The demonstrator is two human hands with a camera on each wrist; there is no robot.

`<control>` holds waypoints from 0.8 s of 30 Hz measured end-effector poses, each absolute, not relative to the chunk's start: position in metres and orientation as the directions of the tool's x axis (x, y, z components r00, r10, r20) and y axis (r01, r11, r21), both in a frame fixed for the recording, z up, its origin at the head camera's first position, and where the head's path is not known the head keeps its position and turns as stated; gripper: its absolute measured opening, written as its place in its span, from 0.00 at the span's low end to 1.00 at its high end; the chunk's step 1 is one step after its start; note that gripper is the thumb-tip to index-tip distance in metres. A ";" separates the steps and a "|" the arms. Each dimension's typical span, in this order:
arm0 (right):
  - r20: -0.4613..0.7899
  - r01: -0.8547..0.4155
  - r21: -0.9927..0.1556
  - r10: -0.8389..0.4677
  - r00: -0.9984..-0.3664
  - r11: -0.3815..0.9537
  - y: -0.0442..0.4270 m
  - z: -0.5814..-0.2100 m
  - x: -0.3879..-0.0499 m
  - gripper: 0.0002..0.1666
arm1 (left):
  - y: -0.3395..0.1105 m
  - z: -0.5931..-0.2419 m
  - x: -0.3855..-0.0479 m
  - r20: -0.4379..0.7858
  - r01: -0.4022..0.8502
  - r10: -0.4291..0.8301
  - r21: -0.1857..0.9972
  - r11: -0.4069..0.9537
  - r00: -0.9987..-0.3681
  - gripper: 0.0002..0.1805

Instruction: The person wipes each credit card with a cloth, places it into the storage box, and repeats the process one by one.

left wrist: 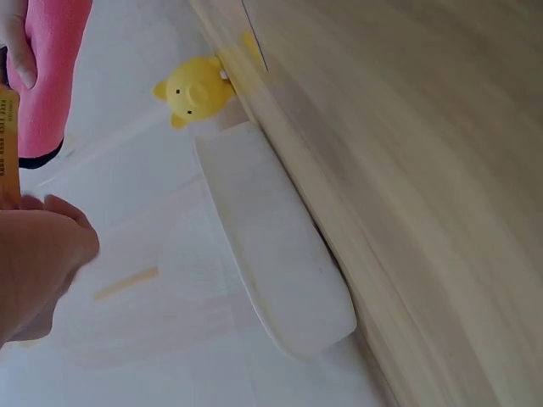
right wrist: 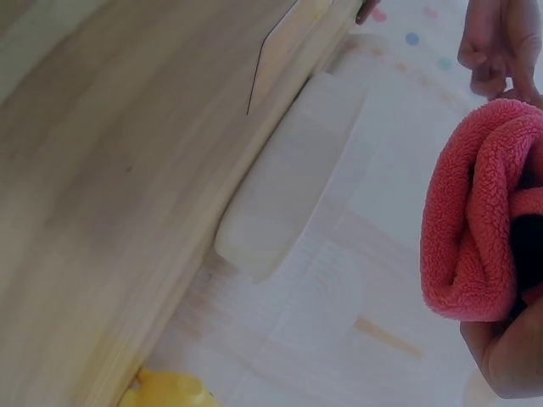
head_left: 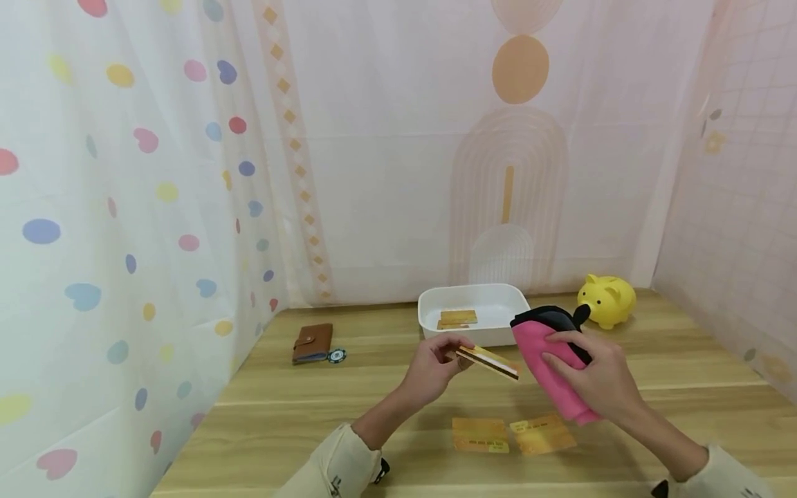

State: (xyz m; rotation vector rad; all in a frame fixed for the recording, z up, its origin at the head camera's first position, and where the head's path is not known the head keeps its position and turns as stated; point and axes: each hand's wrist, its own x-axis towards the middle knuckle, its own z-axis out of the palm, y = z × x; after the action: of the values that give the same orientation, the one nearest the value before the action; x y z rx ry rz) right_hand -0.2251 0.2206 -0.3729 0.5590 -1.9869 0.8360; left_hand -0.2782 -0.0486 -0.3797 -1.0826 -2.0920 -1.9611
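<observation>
My left hand pinches an orange bank card by one end, its dark stripe and pale strip facing the head camera. My right hand grips a folded pink plush cloth with black edging, close to the card's free end. In the right wrist view the cloth shows thick fluffy folds. Two more bank cards lie on the table below the hands, one to the left and a tilted one to the right.
A white tray behind the hands holds a few orange cards. At the back right stands a yellow piggy bank. A brown wallet and a poker chip lie to the left on the wooden table.
</observation>
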 end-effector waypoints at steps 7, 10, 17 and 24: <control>0.859 -0.667 -0.376 -0.027 -0.511 0.643 0.221 -0.371 -0.222 0.21 | -0.046 -0.378 -0.277 0.371 0.370 0.397 0.925 -0.083 -0.840 0.11; 0.873 -0.691 -0.371 -0.020 -0.487 0.620 0.222 -0.370 -0.222 0.22 | -0.046 -0.379 -0.277 0.321 0.316 0.412 0.945 -0.083 -0.853 0.11; 0.894 -0.718 -0.350 -0.016 -0.449 0.601 0.222 -0.368 -0.221 0.22 | -0.046 -0.381 -0.278 0.264 0.245 0.442 0.964 -0.102 -0.857 0.10; 0.904 -0.735 -0.362 0.022 -0.428 0.574 0.218 -0.364 -0.219 0.21 | -0.044 -0.380 -0.277 0.191 0.153 0.433 0.981 -0.121 -0.881 0.04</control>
State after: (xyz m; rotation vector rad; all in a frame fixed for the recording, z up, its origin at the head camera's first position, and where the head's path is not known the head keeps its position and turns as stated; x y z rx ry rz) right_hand -0.2187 0.2180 -0.3644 0.5823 -1.8231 0.9642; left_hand -0.2774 -0.0436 -0.3801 -0.7492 -2.1984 -2.3969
